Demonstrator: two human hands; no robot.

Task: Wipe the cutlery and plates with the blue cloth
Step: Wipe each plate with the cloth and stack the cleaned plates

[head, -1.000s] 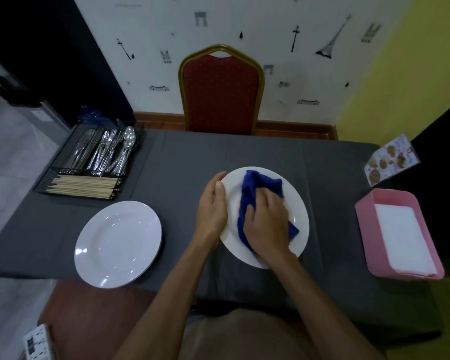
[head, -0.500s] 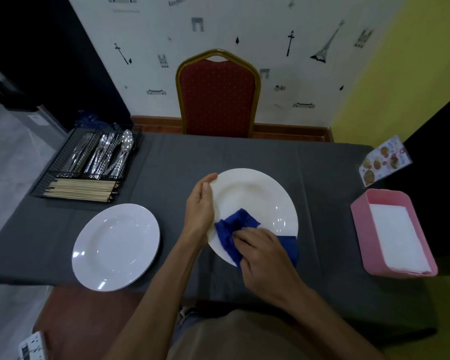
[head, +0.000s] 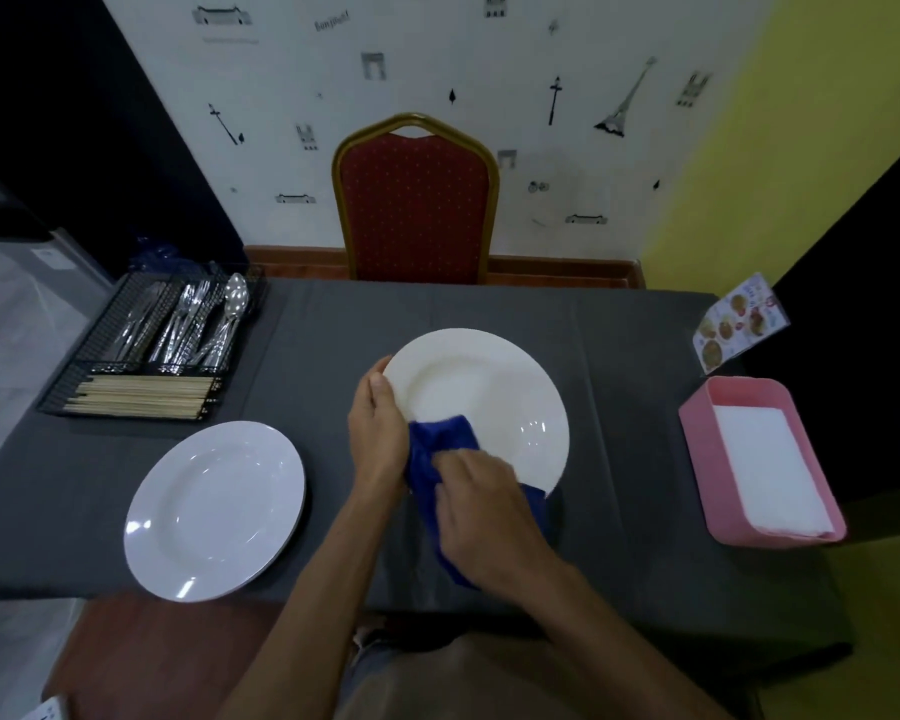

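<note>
So, the left hand (head: pixel 378 433) has the plate (head: pixel 479 392) by its left rim, thumb on top. The right hand (head: pixel 484 517) is bunched around the blue cloth (head: pixel 440 439), which sits on the plate's near edge, right up against the left hand. A second plate (head: pixel 214 511) lies flat to the left, near the table's (head: pixel 619 381) front edge. Far left there's a wire basket (head: pixel 100 330) holding cutlery (head: pixel 198 324) and a row of chopsticks (head: pixel 146 397). On the right sit a pink box (head: pixel 697 449) of white napkins (head: pixel 765 470) and a menu card (head: pixel 739 324) behind it. A red chair (head: pixel 417 205) stands across the table.
</note>
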